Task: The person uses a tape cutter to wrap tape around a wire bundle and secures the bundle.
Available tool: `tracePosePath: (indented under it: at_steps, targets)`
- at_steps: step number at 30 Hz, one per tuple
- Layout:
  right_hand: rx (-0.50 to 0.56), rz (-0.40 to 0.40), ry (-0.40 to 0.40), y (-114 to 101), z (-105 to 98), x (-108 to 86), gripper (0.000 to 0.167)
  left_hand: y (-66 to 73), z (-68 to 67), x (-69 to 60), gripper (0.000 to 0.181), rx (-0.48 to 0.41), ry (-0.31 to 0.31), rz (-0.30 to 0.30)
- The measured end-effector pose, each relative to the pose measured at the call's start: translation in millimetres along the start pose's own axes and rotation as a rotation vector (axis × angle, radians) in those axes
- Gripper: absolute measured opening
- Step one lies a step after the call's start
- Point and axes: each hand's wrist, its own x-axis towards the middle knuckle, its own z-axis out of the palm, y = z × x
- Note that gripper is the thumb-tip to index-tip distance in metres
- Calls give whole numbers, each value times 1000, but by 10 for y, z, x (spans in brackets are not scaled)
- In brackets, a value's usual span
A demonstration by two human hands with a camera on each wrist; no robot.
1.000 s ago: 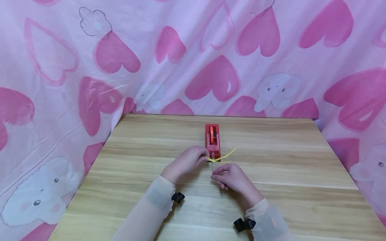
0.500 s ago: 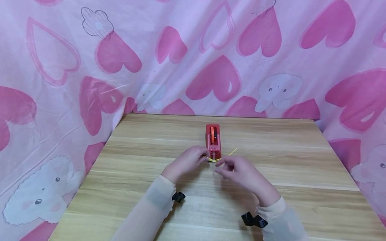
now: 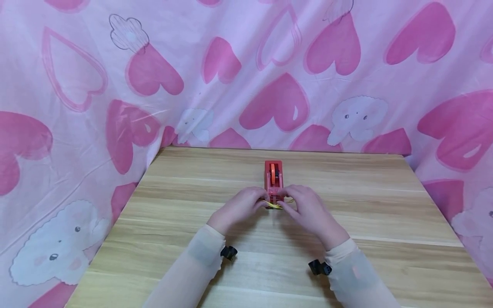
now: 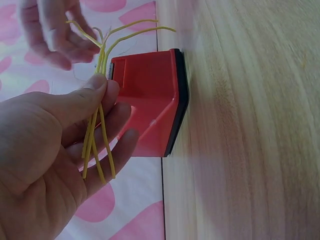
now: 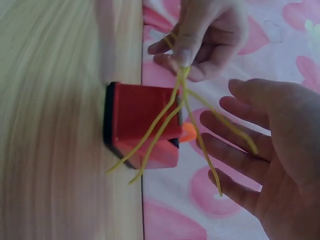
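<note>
A small bundle of thin yellow strands (image 4: 102, 55) is pinched between the thumb and forefinger of my left hand (image 3: 239, 206); whether they are wire or cord I cannot tell. Their ends fan out on both sides of the pinch. My right hand (image 5: 272, 145) is beside the bundle, its fingers spread and loosely bent, holding nothing visible. Just behind both hands stands a red tape dispenser (image 3: 274, 175) with an orange wheel. The hands partly cover its front end in the head view. The bundle hangs in front of the dispenser's cutting edge (image 4: 110, 70).
The wooden table (image 3: 246, 265) stretches out around the dispenser. A pink curtain (image 3: 269, 47) with hearts encloses its back and sides. Black wrist devices (image 3: 229, 253) are strapped to both sleeves.
My right hand has moved up from below the strands to beside them and the dispenser's front. The left hand keeps its pinch in nearly the same place.
</note>
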Motion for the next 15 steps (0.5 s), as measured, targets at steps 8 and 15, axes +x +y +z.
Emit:
tracePosePath:
  at_steps: [8,15]
  targets:
    - [-30,26,-81,96,69,-14,19,12,-12,-2,11,-24,5,-7]
    - [-33,96,-153,120,91,-35,23,17,-15,-14,9,-17,16,-23]
